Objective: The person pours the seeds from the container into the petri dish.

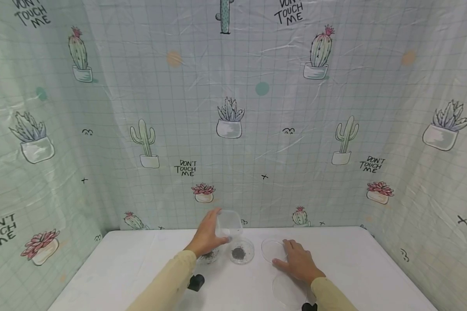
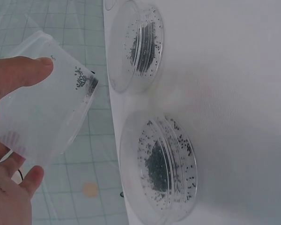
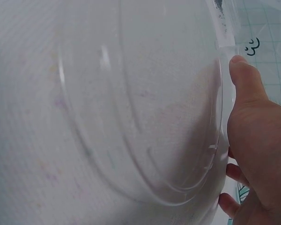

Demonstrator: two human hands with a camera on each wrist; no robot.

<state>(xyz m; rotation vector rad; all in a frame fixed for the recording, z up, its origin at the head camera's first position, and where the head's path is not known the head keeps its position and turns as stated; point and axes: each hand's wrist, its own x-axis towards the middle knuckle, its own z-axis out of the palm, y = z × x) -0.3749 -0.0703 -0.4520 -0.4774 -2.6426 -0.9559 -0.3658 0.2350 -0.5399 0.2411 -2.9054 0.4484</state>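
Observation:
My left hand (image 1: 207, 234) grips a clear, squarish plastic container (image 1: 229, 222), tilted above the table. Thumb and fingers hold its sides, and the left wrist view shows dark granules (image 2: 80, 78) gathered near one edge. Below it stands a clear round dish (image 1: 242, 252) with a pile of dark granules in the middle. Partly hidden by the left hand and sleeve is a second such dish (image 1: 208, 258). My right hand (image 1: 299, 261) rests at the right side of a clear round dish or lid (image 1: 267, 253), fingers spread; whether they touch its rim cannot be told.
Another clear round dish or lid (image 1: 289, 292) lies by my right wrist, filling much of the right wrist view. A white table (image 1: 113, 276) carries everything. A cactus-print sheet (image 1: 264, 151) hangs behind and on both sides.

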